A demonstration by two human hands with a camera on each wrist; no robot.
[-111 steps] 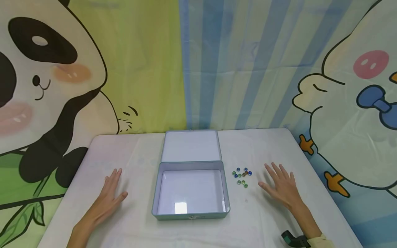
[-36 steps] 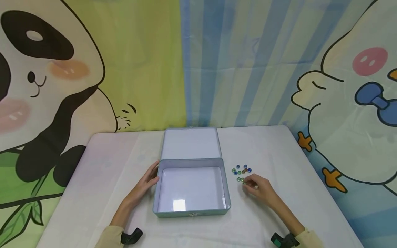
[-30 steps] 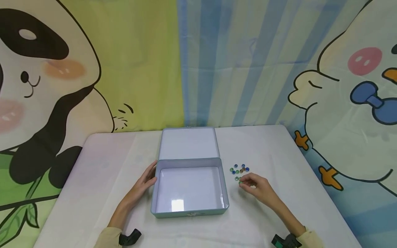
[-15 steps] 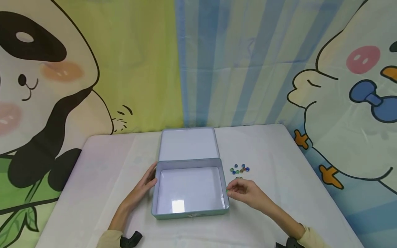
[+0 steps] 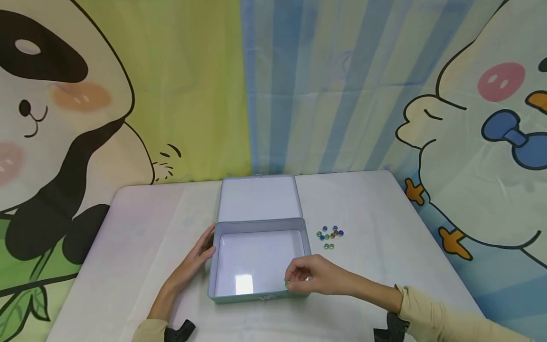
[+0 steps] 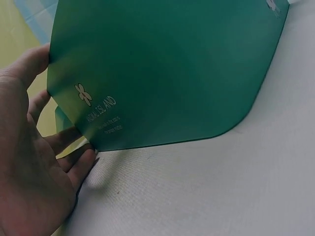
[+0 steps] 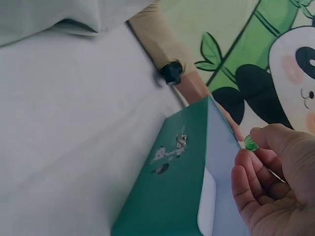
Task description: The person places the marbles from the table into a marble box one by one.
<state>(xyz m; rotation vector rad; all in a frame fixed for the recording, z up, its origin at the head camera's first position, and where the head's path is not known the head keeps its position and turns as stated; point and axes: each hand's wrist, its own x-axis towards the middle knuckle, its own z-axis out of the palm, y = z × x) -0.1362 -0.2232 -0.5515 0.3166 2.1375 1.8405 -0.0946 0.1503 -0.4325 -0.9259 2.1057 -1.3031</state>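
Note:
An open green tin box (image 5: 258, 298) with a pale inside stands on the white table, its hinged lid (image 5: 260, 198) laid back behind it. My right hand (image 5: 314, 275) is over the box's front right corner and pinches a green glass marble (image 7: 250, 143) between thumb and fingertips. The marble (image 5: 287, 283) shows just below those fingers in the head view. My left hand (image 5: 194, 259) rests against the box's left wall; in the left wrist view the left hand (image 6: 42, 162) touches the wall's edge with thumb and fingers extended.
Several glass marbles (image 5: 327, 236), blue, green and brown, lie loose to the right of the box. Two green ones (image 5: 329, 246) sit slightly nearer. The white tabletop (image 5: 384, 228) reaches a printed panda and striped cloth backdrop (image 5: 290, 85).
My right hand picked up the green marble from the front of the cluster and carried it left over the box. Earlier, my left hand came in from the left to the box's side.

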